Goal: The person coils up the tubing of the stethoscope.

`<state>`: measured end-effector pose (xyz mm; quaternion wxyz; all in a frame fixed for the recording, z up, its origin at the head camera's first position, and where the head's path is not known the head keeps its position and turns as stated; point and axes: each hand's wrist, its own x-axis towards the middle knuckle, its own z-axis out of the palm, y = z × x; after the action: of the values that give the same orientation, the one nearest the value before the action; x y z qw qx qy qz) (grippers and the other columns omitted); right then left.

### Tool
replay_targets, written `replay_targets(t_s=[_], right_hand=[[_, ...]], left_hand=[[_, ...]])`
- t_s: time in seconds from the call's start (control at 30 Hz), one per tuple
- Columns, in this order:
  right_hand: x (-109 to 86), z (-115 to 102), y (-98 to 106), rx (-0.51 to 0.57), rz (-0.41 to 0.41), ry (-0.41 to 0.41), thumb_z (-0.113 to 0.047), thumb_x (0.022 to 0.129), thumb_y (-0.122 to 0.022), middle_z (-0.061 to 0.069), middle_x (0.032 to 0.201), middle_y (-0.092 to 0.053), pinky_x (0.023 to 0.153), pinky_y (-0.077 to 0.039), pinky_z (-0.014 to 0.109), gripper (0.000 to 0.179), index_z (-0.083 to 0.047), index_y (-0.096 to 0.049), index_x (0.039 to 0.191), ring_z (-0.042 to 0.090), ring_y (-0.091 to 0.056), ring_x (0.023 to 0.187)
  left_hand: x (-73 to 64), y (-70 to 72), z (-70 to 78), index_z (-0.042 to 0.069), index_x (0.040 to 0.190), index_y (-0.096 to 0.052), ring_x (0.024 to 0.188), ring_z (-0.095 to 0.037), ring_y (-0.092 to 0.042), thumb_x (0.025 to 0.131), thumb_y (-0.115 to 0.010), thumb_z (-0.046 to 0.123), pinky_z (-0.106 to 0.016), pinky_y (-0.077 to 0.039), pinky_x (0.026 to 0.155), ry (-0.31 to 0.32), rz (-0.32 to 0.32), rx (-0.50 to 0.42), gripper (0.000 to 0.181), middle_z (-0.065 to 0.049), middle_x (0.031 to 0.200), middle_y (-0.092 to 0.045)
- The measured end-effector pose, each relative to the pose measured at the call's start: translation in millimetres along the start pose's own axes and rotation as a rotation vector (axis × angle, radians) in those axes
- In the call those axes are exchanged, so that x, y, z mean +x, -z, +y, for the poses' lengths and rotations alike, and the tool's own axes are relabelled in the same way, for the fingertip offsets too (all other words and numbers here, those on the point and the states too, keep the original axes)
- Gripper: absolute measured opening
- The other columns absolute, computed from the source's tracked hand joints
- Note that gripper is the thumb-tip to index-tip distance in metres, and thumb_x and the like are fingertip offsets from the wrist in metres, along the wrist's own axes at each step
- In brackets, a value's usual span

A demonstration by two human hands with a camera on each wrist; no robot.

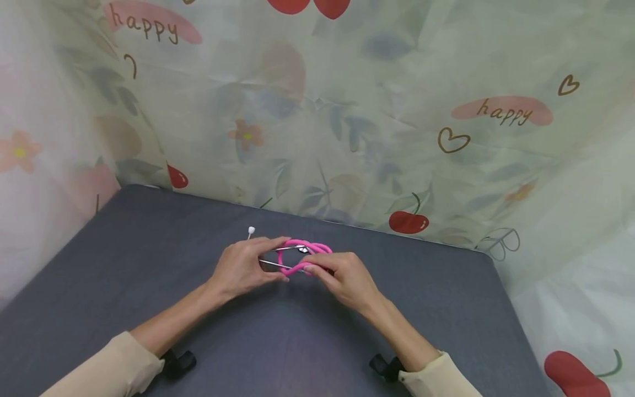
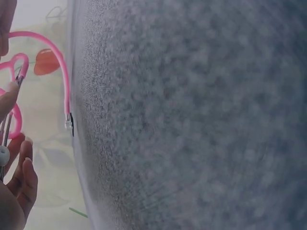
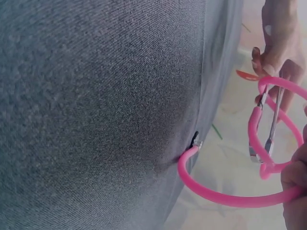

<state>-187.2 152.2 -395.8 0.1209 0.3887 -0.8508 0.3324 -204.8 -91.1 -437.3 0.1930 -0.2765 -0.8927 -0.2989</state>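
Observation:
A stethoscope with pink tubing [image 1: 307, 244] and thin metal ear tubes [image 1: 275, 264] is held between both hands. My left hand [image 1: 243, 268] grips the ear tubes, thumb and fingers on either side; one white ear tip [image 1: 251, 230] sticks out past it. Pinched in my right hand [image 1: 349, 277] is the pink tubing, crossed and looped near the ear tubes. In the right wrist view one length of tubing [image 3: 230, 199] curves away to the chest piece [image 3: 195, 142], at the table surface. The palm side of each hand is mostly hidden in the head view.
A dark grey cloth covers the table [image 1: 278, 342]. Behind and beside it hangs a patterned curtain [image 1: 317, 138] with cherries, leaves and lettering. Black wrist mounts [image 1: 179, 364] are strapped near both beige sleeves [image 1: 116, 366].

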Motion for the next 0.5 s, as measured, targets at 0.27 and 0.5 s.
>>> replay_targets(t_s=[0.27,0.5], right_hand=[[2.4,1,2,0.058,0.015,-0.038,-0.017,0.081,-0.070,-0.020,0.070,-0.059,0.045,-0.035,0.018,0.023,-0.025,-0.070,0.102,0.002,-0.040,0.051],[0.3,0,11,0.072,-0.014,-0.010,-0.016,0.082,-0.069,-0.012,0.080,-0.058,0.046,-0.037,0.019,0.039,-0.018,-0.060,0.120,0.004,-0.042,0.054]], left_hand=[[-1.1,-1.5,-2.3,0.032,0.119,-0.061,0.055,0.001,-0.046,0.062,-0.075,0.057,-0.023,-0.038,0.052,0.032,0.045,-0.009,0.064,0.013,0.090,-0.064],[-5.5,-0.6,-6.4,0.031,0.115,-0.063,0.058,-0.004,-0.046,0.061,-0.077,0.055,-0.024,-0.037,0.052,0.081,0.024,-0.010,0.061,0.013,0.087,-0.063]])
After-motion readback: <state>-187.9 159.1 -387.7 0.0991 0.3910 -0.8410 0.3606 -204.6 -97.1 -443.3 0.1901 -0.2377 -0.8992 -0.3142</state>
